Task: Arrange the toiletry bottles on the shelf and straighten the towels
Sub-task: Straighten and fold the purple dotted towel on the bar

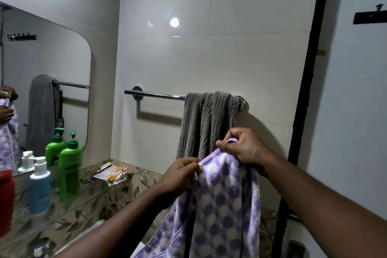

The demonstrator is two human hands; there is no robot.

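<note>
A purple-and-white dotted towel (219, 205) hangs from both my hands, below the chrome towel rail (155, 95). My left hand (180, 174) pinches its top edge, and my right hand (243, 148) grips the upper corner a little higher. A grey ribbed towel (207, 123) is bunched on the right end of the rail, just behind my hands. On the glass shelf (62, 209) at the left stand a green pump bottle (70, 172), a blue-and-white pump bottle (39, 188) and a red container (6, 203).
A wall mirror (46, 81) reflects the bottles and towels. A crumpled sachet wrapper (111, 174) lies on the leaf-patterned ledge (136, 176). A black door frame (307, 90) runs down the right. The left half of the rail is bare.
</note>
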